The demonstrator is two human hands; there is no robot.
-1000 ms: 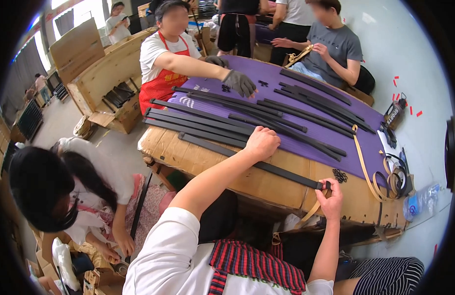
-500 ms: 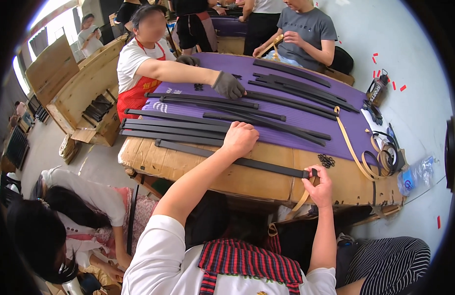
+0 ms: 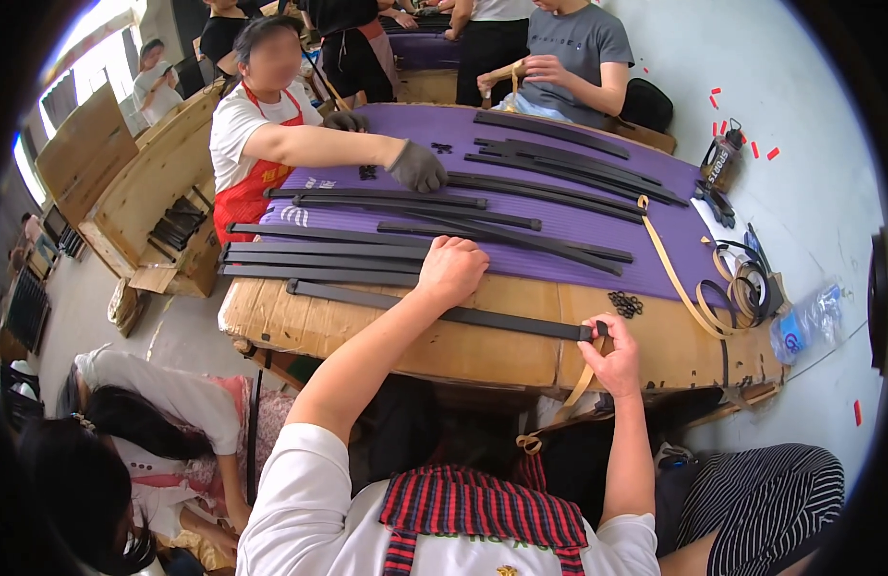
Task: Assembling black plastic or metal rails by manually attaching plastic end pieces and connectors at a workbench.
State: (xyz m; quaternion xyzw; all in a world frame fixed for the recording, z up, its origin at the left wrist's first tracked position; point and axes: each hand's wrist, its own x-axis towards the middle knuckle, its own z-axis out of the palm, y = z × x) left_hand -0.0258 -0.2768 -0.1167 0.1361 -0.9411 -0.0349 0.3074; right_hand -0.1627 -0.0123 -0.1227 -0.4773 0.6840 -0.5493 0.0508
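A long flat black strip lies along the near cardboard edge, passing beneath my left forearm. At its right end, my right hand is closed in a pinch on a narrow tan and black strap. The strap's tan length hangs below the table edge. My left hand rests with curled fingers by the right ends of several stacked black strips; what its fingers hold, if anything, is hidden. Just beyond my right hand sits a small pile of black rings.
More black strips lie on the purple mat. Across the table a co-worker's gloved hand reaches over it. A tan strap, coiled straps, a dark bottle and clear plastic are to the right.
The whole view has shifted slightly. The co-worker's gloved hand has drawn back a little from the strip ends. Both my hands keep nearly the same places on the table.
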